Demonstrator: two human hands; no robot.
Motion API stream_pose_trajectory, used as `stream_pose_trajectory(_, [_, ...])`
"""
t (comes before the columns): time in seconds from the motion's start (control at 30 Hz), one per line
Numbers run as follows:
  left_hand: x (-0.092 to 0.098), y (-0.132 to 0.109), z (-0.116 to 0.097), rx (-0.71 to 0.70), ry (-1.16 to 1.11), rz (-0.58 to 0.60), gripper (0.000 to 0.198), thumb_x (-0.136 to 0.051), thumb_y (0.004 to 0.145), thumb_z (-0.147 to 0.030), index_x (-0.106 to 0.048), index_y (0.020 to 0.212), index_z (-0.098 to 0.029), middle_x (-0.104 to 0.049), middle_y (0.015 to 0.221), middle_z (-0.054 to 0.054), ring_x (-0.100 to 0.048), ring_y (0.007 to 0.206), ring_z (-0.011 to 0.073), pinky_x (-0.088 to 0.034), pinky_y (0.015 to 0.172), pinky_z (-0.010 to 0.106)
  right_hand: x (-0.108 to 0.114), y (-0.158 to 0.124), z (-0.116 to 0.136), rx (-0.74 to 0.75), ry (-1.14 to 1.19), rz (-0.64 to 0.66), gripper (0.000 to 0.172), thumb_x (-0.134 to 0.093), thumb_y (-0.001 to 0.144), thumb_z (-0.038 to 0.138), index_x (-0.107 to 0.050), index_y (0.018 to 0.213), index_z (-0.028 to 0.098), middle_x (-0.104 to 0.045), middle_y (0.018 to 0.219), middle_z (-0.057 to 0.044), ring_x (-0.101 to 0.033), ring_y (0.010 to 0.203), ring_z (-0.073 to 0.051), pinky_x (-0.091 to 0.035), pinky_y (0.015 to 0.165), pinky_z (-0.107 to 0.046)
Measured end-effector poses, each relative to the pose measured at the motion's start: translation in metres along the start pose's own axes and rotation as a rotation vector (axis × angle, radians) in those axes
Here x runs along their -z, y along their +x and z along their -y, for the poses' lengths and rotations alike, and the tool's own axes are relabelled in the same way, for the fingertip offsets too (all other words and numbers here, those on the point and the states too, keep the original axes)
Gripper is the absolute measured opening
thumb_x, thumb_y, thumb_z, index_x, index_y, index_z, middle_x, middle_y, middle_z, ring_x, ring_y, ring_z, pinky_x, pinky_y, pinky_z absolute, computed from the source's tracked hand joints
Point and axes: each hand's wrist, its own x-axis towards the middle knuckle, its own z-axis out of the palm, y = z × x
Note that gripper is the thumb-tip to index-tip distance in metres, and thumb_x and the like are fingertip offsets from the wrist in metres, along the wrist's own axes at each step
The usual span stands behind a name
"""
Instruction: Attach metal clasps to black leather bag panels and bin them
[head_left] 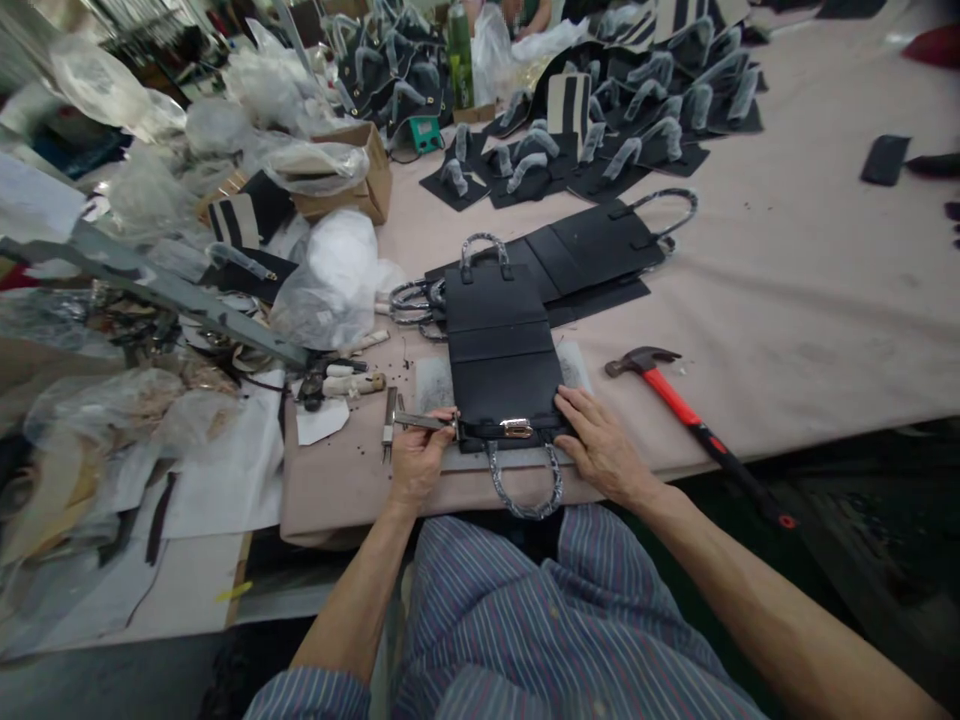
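Note:
A black leather bag panel (pixel 504 345) lies flat in front of me, with a plastic-wrapped handle at each end. Across its near end runs a strap with a shiny metal clasp (pixel 516 428). My left hand (pixel 418 458) is closed around a metal vernier caliper (pixel 420 421), whose jaws point left and whose other end meets the panel's left edge. On the panel's near right corner rests my right hand (pixel 604 447), fingers stretched out and thumb apart. The near handle (pixel 526 506) hangs toward my lap.
More black bag panels (pixel 592 245) lie just behind. A hammer (pixel 686 415) with a red-and-black handle lies at right, its end past the table edge. Handled pieces (pixel 532 170) are piled at the back. A cardboard box (pixel 375 175) and plastic bags (pixel 330 275) stand left.

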Motion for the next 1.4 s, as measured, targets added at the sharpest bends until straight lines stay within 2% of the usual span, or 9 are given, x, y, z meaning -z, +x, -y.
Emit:
stream_pose_trajectory(0.63, [-0.0033,0.0057,-0.009,-0.048,-0.023,0.079,0.013,-0.072,0.086,-0.029,-0.074,0.093,-0.019,-0.078,0.108,0.008,-0.073,0.106,0.0244,-0.056,0.102,0.043,0.0016,0.0006,-0.0003,0.009,-0.024,0.021,0.058,-0.045,0.103,0.038,-0.037,0.158,0.019,-0.041,0.159,-0.015,-0.033,0.149,-0.034,-0.033,0.121,-0.06])
stream_pose_trajectory(1.13, [-0.0044,0.0077,-0.0067,0.003,-0.009,0.077,0.014,-0.072,0.088,-0.031,-0.074,0.095,-0.019,-0.078,0.108,0.009,-0.072,0.107,0.0253,-0.055,0.104,0.045,0.0004,0.0002,0.0007,0.009,-0.004,0.004,0.059,-0.046,0.103,0.037,-0.034,0.159,0.021,-0.04,0.16,-0.014,-0.033,0.149,-0.034,-0.034,0.121,-0.06])
stream_pose_trajectory(1.4, [-0.0056,0.0091,-0.0084,-0.041,0.037,0.113,0.012,-0.072,0.087,-0.028,-0.073,0.096,-0.02,-0.078,0.11,0.008,-0.072,0.108,0.0246,-0.055,0.104,0.044,0.0002,0.0007,0.0015,0.012,0.003,-0.009,0.058,-0.046,0.104,0.037,-0.036,0.158,0.02,-0.04,0.159,-0.015,-0.033,0.149,-0.034,-0.034,0.121,-0.06])
